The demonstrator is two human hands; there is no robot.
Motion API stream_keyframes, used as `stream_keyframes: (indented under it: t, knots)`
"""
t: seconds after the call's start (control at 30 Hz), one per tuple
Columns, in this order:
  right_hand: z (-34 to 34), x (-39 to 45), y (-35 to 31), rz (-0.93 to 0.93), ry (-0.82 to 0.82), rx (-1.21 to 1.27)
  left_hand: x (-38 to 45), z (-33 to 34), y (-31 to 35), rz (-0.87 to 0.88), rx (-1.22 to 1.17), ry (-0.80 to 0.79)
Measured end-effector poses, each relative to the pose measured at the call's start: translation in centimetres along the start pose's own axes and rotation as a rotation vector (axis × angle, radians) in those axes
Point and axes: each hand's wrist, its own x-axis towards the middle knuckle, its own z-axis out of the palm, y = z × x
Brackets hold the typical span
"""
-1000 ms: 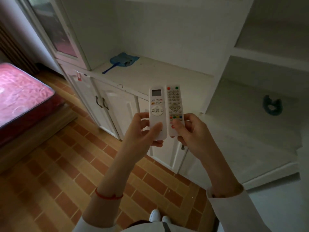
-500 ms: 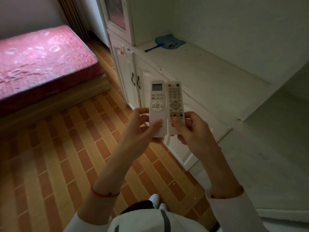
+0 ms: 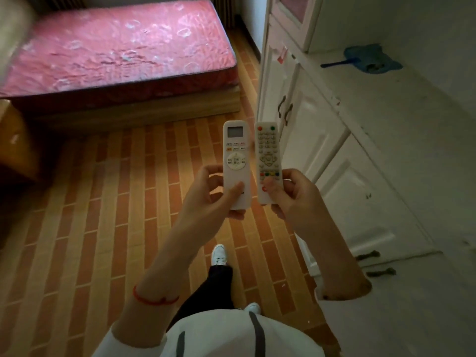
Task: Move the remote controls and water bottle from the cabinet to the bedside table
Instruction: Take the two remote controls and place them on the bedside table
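Head view showed two remote controls, one per hand, side by side near the centre and just apart. One left hand [image 3: 211, 194] curled around the lower half of the screen remote [image 3: 236, 161], thumb pressed on its face. One right hand [image 3: 293, 199] pinched the lower end of the many-buttoned remote [image 3: 268, 161], thumb on the coloured keys. One white cabinet [image 3: 322, 140] stood at three o'clock, its counter [image 3: 412, 124] carrying one blue brush [image 3: 371, 61] at one o'clock. One red mattress [image 3: 116, 50] lay at eleven o'clock.

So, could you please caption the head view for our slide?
Left hand holds the screen remote, right hand the button remote, beside the white cabinet.
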Motion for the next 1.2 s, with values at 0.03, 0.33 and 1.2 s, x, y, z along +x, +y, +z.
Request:
stream_keyframes:
  t: [0.03,0.33,1.2]
  knots:
    - [0.6,0.8,-0.2,-0.001,-0.028,-0.015,0.3,-0.7,-0.2,-0.004,-0.014,0.027]
    - [8.5,9.8,-3.0,-0.008,-0.285,-0.01,5.9,-8.3,-0.1,-0.01,-0.078,0.249]
    - [41.0,41.9,-15.6,-0.093,-0.752,-0.108,30.0,-40.2,6.1,0.028,-0.162,0.798]
